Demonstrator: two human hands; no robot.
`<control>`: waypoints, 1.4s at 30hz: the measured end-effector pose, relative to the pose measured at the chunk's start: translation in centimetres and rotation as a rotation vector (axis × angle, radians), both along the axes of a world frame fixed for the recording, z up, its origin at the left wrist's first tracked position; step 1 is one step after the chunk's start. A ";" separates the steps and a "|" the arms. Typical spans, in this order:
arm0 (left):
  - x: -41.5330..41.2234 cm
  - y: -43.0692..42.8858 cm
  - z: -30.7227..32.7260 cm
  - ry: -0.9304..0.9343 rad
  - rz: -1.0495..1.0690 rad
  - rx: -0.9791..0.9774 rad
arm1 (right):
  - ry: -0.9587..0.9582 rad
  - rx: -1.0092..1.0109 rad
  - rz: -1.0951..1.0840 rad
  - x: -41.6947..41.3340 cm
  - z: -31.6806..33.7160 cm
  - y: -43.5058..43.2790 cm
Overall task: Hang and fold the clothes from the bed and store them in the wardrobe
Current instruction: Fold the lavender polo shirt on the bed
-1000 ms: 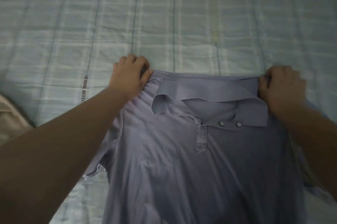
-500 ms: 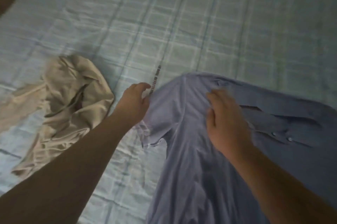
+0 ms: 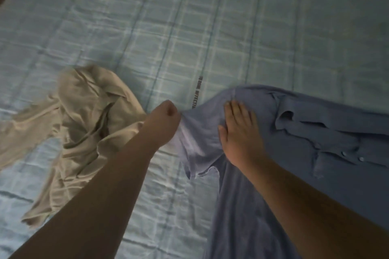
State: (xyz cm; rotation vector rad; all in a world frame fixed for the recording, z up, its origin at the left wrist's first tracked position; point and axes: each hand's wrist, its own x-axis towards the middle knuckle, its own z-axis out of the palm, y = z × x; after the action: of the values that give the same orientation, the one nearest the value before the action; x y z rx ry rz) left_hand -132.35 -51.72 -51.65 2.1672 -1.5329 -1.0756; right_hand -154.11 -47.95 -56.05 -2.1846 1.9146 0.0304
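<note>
The left hand [image 3: 166, 117] grips the blue polo shirt [image 3: 305, 153] by its sleeve; the right hand [image 3: 240, 132] presses flat, fingers straight. Pull too hard and the shoulder could slip, rucking the cloth toward the beige garment [image 3: 84, 123].

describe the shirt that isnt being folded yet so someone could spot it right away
On the blue checked bedsheet, look to the left of the person's left hand, which grips the sleeve of the blue polo shirt while the right hand presses it flat. The beige garment lies there crumpled and untouched, the only pale tan piece.
</note>
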 end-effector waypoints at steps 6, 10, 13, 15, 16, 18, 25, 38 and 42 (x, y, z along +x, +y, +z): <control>1.6 -2.1 -0.8 0.232 0.281 0.045 | -0.003 -0.031 -0.125 3.0 -0.8 -0.3; 2.1 -1.2 -2.4 0.163 0.271 0.047 | 0.016 -0.071 -0.170 3.8 -2.3 -0.4; 2.2 -0.7 -2.7 0.285 0.355 0.144 | 0.023 -0.069 -0.170 3.8 -2.3 -0.4; 2.3 0.0 -2.4 0.291 0.333 0.210 | 0.014 -0.062 -0.149 3.5 -1.6 -0.3; 2.3 0.3 -2.2 0.278 0.310 0.237 | -0.001 -0.064 -0.145 3.3 -1.1 0.0; 2.1 0.7 -2.0 0.288 0.298 0.266 | -0.049 -0.107 -0.166 2.8 -0.2 1.3; 0.3 0.9 0.1 0.086 0.106 0.044 | -0.035 -0.019 -0.122 3.4 -0.3 7.4; -10.2 3.6 3.1 0.197 -0.075 -0.133 | -0.140 0.016 -0.233 -3.4 3.7 9.7; -16.8 5.7 2.8 0.250 -0.228 -0.037 | -0.124 0.036 -0.308 -9.4 5.5 11.2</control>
State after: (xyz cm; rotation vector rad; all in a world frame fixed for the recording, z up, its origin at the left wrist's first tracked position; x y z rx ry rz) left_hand -149.20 -46.01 -48.83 1.7850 -1.6932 -1.3207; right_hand -163.55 -36.74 -50.58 -1.8011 2.1359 -0.1204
